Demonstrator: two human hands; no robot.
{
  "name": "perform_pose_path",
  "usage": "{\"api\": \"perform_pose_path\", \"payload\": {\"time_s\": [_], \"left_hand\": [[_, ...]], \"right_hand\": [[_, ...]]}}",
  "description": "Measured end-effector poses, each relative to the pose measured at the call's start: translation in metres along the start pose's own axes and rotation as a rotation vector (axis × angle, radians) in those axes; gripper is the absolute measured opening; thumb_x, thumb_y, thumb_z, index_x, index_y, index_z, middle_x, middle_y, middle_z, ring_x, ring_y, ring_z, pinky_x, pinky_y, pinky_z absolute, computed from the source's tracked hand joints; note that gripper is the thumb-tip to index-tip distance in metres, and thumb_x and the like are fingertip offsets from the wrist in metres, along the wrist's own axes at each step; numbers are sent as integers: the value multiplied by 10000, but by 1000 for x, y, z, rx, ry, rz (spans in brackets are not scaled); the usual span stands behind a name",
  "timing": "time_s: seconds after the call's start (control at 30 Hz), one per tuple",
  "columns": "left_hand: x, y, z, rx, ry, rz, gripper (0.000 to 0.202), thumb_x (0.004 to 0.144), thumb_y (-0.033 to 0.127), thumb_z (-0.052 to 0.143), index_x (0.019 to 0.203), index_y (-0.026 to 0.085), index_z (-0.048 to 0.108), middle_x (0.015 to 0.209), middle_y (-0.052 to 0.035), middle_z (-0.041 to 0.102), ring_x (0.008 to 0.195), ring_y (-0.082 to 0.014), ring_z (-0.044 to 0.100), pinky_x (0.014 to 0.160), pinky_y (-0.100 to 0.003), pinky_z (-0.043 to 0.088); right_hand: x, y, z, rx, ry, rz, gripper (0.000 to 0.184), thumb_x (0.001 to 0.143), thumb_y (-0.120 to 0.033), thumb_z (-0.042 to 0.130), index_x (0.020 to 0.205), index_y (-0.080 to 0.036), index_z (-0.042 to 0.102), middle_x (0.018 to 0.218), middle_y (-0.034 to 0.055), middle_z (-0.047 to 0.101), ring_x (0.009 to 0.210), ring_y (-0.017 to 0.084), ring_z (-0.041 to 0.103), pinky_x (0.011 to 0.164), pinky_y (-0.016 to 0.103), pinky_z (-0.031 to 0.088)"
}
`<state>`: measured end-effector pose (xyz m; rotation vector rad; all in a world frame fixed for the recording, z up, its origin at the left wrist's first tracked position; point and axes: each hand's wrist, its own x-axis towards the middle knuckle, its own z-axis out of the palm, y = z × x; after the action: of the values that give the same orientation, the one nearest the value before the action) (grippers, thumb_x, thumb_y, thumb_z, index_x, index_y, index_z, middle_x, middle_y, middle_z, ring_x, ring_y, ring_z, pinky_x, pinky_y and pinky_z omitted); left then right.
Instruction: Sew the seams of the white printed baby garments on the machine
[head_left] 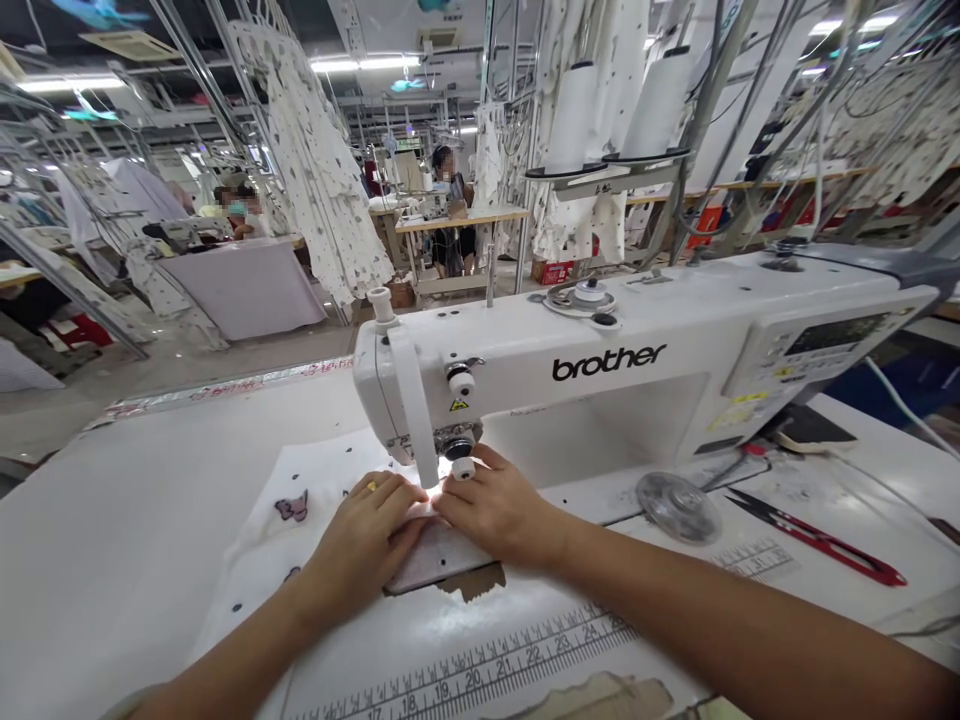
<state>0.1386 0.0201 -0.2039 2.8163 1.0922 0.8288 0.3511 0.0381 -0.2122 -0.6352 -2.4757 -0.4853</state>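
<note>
A white sewing machine marked "brother" stands before me, its lamp lighting the needle area. White printed fabric with small dark marks and a pinkish figure lies left of the needle. My left hand, a yellow ring on one finger, is closed with thumb and fingers pinching the fabric's folded edge. From the other side, my right hand is closed on the same edge just beside the needle area, fingertips close to the left ones. The needle and presser foot are mostly hidden behind the hands and a white strip.
Red-handled thread snips and a clear round disc lie right of my right hand. A printed ruler runs along the table front. Thread cones stand above the machine. Hanging garments and seated people are behind.
</note>
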Motion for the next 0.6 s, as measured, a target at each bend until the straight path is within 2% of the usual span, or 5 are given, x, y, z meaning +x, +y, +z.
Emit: {"api": "perform_pose_path", "payload": {"time_s": [0.13,0.2,0.37,0.47,0.6], "left_hand": [[-2,-3,-4,-2,-37,108,227,957,75,431,958,215,610,879,-19,660,800,-161,581,820,-349,470],[-5,-5,-9,-26,-103,163,277,961,63,419,1056,223,625,987,-32,684,900,-168,610,876,-358,478],[-15,-11,-16,-57,-224,202,422,951,65,408,1282,252,591,1226,-45,671,1174,-200,584,1011,-354,489],[-14,-15,-15,-49,-224,222,440,941,65,414,1287,259,605,1229,-37,680,1198,-202,585,1025,-350,503],[-8,-25,-12,-48,-186,222,386,969,112,432,1281,253,611,1221,-37,691,1178,-198,607,991,-341,532]], "right_hand": [[-4,4,-5,28,-40,-142,235,962,-85,451,817,-160,620,759,19,620,744,168,515,934,374,330],[-7,7,-11,90,-108,-173,200,971,-133,470,853,-167,628,782,13,620,780,171,517,958,369,318],[-12,13,-28,274,-255,-132,217,994,-340,490,990,-192,649,854,16,627,879,175,504,1041,354,271],[-12,13,-30,308,-297,-112,216,981,-361,513,1017,-201,653,869,10,626,907,180,502,1087,377,217],[-11,10,-26,300,-348,24,263,973,-418,542,1116,-211,619,974,24,629,1018,200,493,1125,402,161]]}}
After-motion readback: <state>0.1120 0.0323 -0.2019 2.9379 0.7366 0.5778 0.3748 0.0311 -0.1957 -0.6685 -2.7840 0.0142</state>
